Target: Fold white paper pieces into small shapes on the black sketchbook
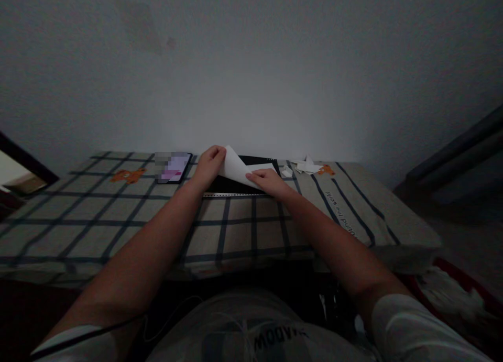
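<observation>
A white sheet of paper (237, 167) is held between my two hands, tilted above a black sheet (231, 186) with a row of small holes along its edge. My left hand (209, 165) is closed on the paper's upper left part, thumb and fingers pinched together. Lower on the right, my right hand (270, 182) grips the paper's other end, thumb on top. Another white paper part shows behind my right hand; whether it belongs to the same sheet I cannot tell.
A phone (175, 168) with a lit screen lies left of my hands. Folded white paper pieces (307, 165) and a small scrap (286, 171) lie to the right. The checked tablecloth (236, 231) covers the table, which meets a grey wall (251, 79) behind.
</observation>
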